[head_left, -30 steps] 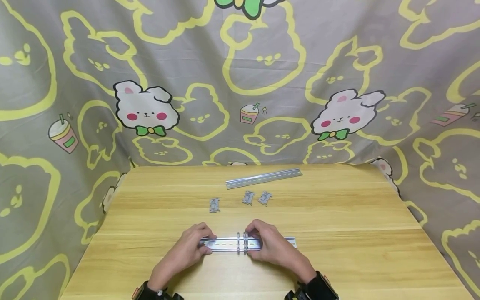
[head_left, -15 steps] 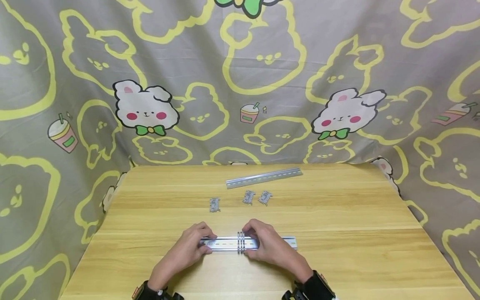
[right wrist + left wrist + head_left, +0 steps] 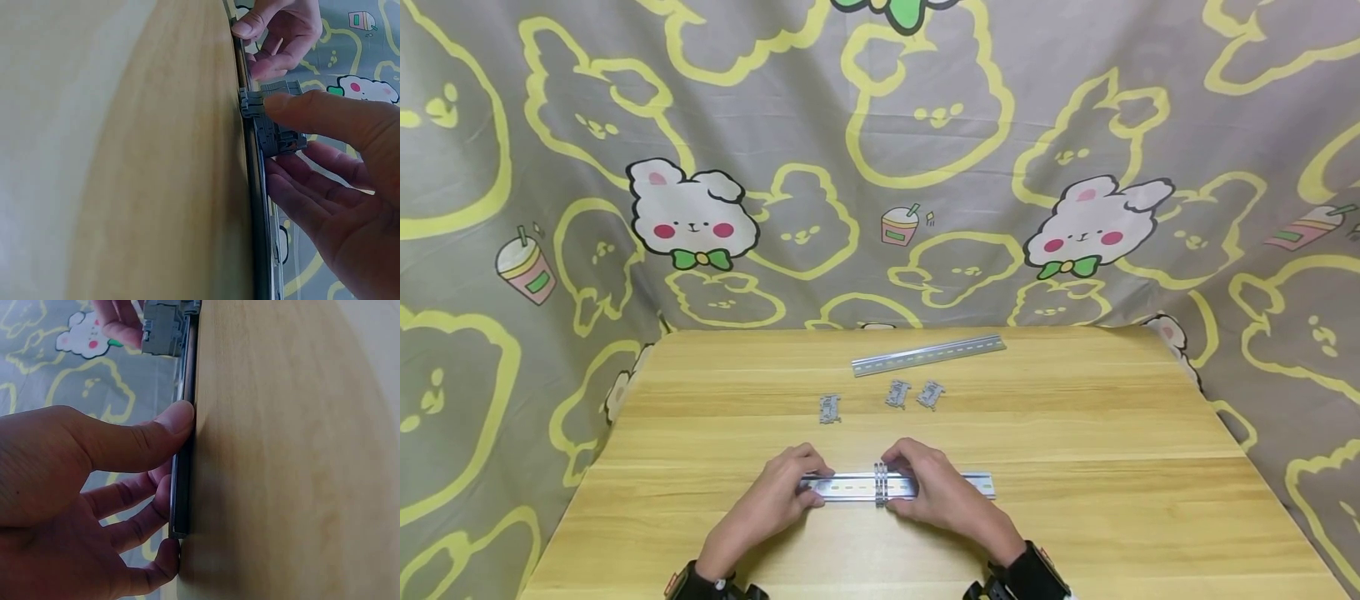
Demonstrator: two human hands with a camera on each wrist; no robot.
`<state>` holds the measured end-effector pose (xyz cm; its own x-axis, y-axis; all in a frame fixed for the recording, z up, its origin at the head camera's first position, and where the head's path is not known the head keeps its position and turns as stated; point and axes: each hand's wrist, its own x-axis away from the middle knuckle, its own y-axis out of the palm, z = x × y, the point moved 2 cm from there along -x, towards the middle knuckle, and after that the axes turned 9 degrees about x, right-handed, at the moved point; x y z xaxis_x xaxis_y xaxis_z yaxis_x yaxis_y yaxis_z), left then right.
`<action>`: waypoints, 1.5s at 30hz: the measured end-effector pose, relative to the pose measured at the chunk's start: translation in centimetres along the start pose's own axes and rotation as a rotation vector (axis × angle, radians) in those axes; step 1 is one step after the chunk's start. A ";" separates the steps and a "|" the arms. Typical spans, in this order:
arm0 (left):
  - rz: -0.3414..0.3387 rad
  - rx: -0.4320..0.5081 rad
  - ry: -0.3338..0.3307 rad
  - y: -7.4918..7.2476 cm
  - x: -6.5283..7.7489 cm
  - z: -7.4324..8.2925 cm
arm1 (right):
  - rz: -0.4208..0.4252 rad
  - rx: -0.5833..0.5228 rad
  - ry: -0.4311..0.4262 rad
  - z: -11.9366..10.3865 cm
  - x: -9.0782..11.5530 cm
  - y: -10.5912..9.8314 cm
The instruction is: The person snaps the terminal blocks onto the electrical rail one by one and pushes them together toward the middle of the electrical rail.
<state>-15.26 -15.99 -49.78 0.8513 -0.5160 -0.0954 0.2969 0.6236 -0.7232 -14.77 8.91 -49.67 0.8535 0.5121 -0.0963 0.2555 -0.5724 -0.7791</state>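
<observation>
A slotted metal DIN rail lies crosswise on the table in front of me. My left hand grips it near its left end, thumb along the near edge and fingers along the far edge. Several thin grey terminal blocks stand side by side across the rail's middle. With thumb and fingertips my right hand pinches the right side of this row; the right wrist view shows its thumb on the near end of the terminal blocks. That hand hides part of the rail to its right.
Loose terminal blocks lie flat farther back: one at left and two close together, a middle one and a right one. A second DIN rail lies slanted behind them. Patterned curtains surround the table.
My right hand has slid slightly left along the rail, pushing the terminal blocks there against the one at left, so the gap between them has closed. My left hand has stayed put.
</observation>
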 end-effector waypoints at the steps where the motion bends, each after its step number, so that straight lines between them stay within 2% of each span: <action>1: 0.001 -0.001 0.000 0.0 0.0 0.0 | 0.000 0.002 -0.004 0.0 0.0 -0.1; 7: -0.001 -0.005 -0.004 0.0 0.0 0.0 | -0.008 0.065 -0.011 0.5 0.6 -1.7; 17: 0.000 0.001 0.010 0.0 0.0 0.0 | -0.112 0.226 0.083 3.7 3.3 -6.2; 22: 0.001 0.002 0.011 0.1 -0.1 0.0 | -0.124 0.235 0.060 4.3 3.9 -6.4; 28: 0.016 -0.004 0.021 0.0 -0.4 -0.2 | -0.094 0.265 0.071 4.5 3.4 -6.4; 37: 0.008 -0.020 0.016 -0.3 -2.0 -0.7 | -0.078 0.307 0.053 5.1 2.7 -6.8; 45: 0.019 0.003 0.020 -0.8 -3.4 -1.3 | -0.054 0.280 0.045 5.9 1.7 -7.1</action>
<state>-18.99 -15.50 -49.78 0.8479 -0.5156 -0.1232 0.2818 0.6352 -0.7191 -17.83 17.62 -47.92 0.8632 0.5042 -0.0274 0.1711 -0.3431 -0.9236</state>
